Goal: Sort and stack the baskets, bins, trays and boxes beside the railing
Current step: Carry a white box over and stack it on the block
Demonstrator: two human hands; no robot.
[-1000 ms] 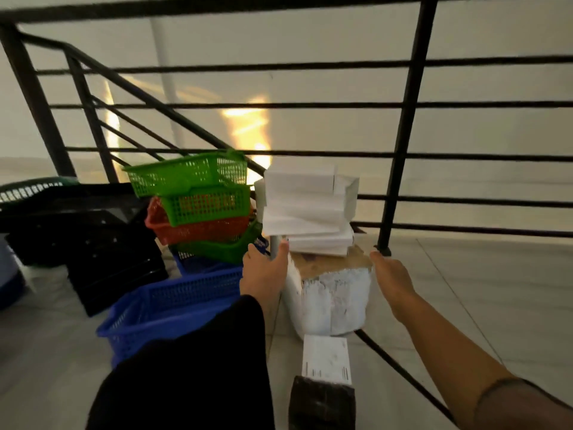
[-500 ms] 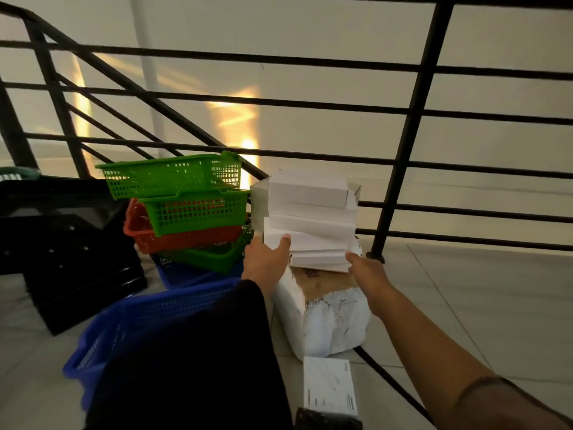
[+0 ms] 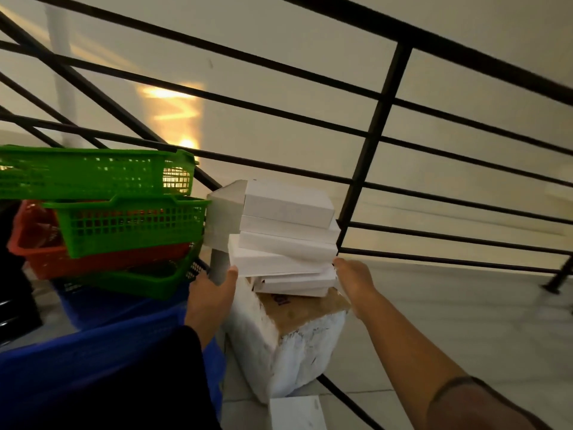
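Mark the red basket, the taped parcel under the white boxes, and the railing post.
red basket (image 3: 37, 252), head view, on its left side wall.
taped parcel (image 3: 297, 352), head view, on its white front face.
railing post (image 3: 376, 147), head view, midway up the upright bar.

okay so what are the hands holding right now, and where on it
Both hands hold the stack of white boxes near its bottom: the left hand at the left side, thumb on a lower box's edge; the right hand against the right ends.
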